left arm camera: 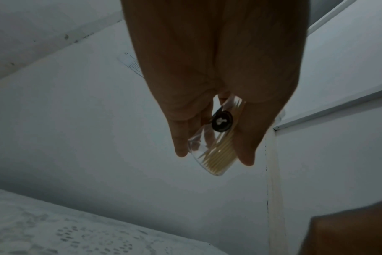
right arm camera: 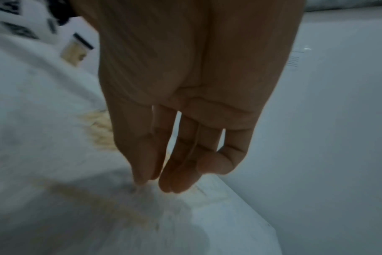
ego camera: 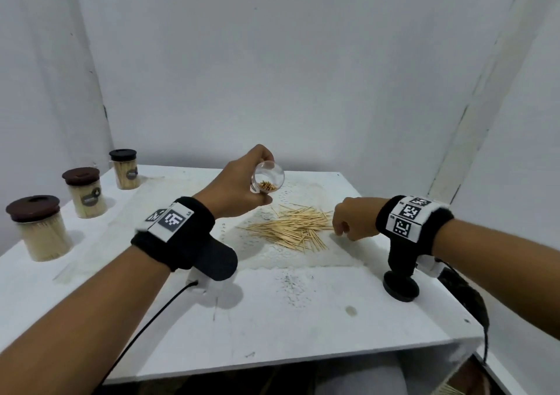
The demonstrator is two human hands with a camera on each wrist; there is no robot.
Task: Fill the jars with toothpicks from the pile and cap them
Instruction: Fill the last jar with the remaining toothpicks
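We held the clear jar [ego camera: 268, 179] off the table in our left hand [ego camera: 239, 187], fingers wrapped round its wall, and tipped its open mouth toward our right side so a fresh bunch could slide in easily. A small bundle of toothpicks already lay along its lower wall, far short of full by our judgement. Our right hand [ego camera: 351, 220] hung just at the right edge of the toothpick pile [ego camera: 292, 228], fingers loose and a little bent, gripping nothing that we could make out; the right wrist view was blurred. The pile lay on the middle of the white table [ego camera: 272, 319], close below the jar, which kept the carry short. Three capped jars [ego camera: 41, 228] packed with toothpicks stood in a row along the far left edge, out of our way.
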